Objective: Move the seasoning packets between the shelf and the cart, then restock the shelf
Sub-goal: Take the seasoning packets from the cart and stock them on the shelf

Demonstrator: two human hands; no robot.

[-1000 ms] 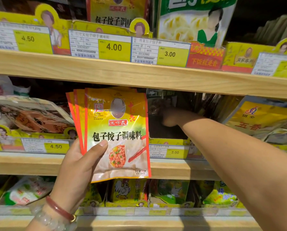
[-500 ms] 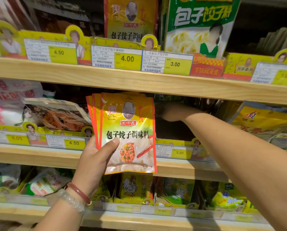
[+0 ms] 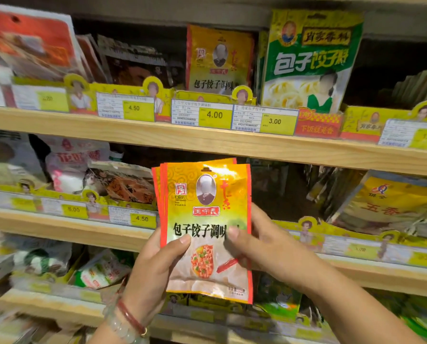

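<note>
A small stack of yellow and red seasoning packets (image 3: 207,219) stands upright in front of the middle wooden shelf (image 3: 232,145). My left hand (image 3: 155,266) grips the stack from the left, thumb across the front. My right hand (image 3: 259,244) pinches the right edge, thumb on the front and fingers behind. A matching packet (image 3: 220,58) stands on the upper shelf above the 4.00 price tag (image 3: 202,116). Behind the stack the middle shelf slot is dark and its contents are hard to make out.
A green and white dumpling seasoning bag (image 3: 309,60) stands right of the matching packet. Dark packets (image 3: 138,63) fill the upper left. Yellow five-spice bags (image 3: 391,202) lean on the middle shelf at right. More bags lie on the lower shelf (image 3: 103,269).
My right hand has come out of the dark middle shelf slot and now pinches the packet stack's right edge. The view has tilted upward, showing more of the upper shelf.
</note>
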